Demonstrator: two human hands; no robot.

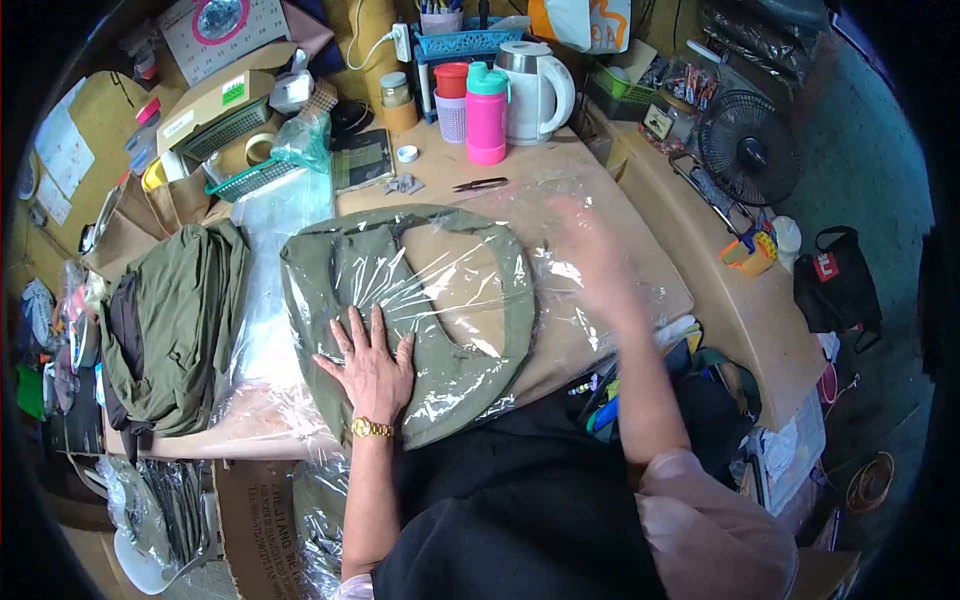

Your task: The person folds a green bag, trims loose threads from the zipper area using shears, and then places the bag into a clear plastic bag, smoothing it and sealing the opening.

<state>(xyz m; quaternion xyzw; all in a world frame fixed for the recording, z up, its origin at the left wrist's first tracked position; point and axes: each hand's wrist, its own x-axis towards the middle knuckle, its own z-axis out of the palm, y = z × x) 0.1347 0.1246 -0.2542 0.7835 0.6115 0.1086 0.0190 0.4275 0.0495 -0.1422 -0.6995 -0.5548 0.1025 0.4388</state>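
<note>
An olive-green fabric piece [515,290] with a large oval opening lies inside a clear plastic bag [570,230] on the table. My left hand [368,368] presses flat on the bagged fabric, fingers spread, a gold watch at its wrist. Over the right part of the bag is my right hand [595,260], smeared by motion so its fingers do not show clearly. A stack of similar olive-green fabric [185,325] rests at the table's left. Between the stack and the bagged piece lie clear plastic bags [275,270].
Small thread snips [481,184] lie beyond the bag. Behind them stand a pink bottle [487,125] and a white kettle [535,95]. A green basket [255,180] sits at the back left, and a black fan [750,150] on the right-hand ledge.
</note>
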